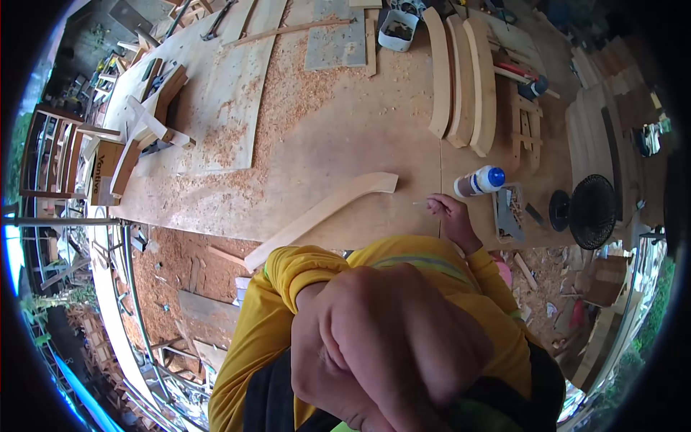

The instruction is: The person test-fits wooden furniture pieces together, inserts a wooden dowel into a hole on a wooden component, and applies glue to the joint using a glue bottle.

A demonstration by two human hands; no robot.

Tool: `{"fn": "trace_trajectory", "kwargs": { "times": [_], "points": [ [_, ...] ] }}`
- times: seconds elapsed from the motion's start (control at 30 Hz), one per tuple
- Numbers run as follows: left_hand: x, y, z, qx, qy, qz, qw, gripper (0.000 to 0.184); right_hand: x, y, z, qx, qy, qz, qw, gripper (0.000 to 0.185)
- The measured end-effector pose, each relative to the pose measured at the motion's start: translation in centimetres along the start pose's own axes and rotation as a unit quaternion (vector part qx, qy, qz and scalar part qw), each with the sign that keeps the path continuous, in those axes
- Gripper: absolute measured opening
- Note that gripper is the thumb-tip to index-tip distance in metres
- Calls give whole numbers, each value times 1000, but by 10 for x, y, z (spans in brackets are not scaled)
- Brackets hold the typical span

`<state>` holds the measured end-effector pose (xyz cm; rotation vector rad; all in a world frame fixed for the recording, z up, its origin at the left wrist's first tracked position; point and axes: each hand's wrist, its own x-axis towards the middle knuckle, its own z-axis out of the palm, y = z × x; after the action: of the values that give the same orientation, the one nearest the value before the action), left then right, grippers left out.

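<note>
My left hand (389, 338) is raised very close to the camera and looks large, with its fingers bent. Their tips are hidden, so I cannot make out what they hold, if anything. Over the table's near edge, my right hand (455, 219) pinches a short thin stick (419, 204), too small to identify. Beyond that hand a white bottle with a blue cap (479, 181) lies on its side. To the left, a curved wooden piece (324, 212) rests on the tabletop (374, 144), its lower end reaching past the near edge.
Several curved wooden pieces (471, 86) lie at the back right, near a white container (398, 30). A shallow tray (509, 212) and a black round fan (592, 211) are at right. Joined wooden parts (147, 126) stand at left. Shavings (223, 137) cover parts of the table and floor.
</note>
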<state>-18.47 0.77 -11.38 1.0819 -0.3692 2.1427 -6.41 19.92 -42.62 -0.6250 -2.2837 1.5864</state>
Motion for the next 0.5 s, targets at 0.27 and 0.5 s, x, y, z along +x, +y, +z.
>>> {"fn": "trace_trajectory", "kwargs": {
  "times": [0.27, 0.5],
  "points": [
    [8, 9, -16, 102, -66, -20, 992, 15, 8, 14, 5, 15, -12, -3, 1000, 20],
    [16, 11, -15, 133, -77, -41, 987, 13, 12, 7, 10, 31, -28, -15, 999, 23]
  ]
}}
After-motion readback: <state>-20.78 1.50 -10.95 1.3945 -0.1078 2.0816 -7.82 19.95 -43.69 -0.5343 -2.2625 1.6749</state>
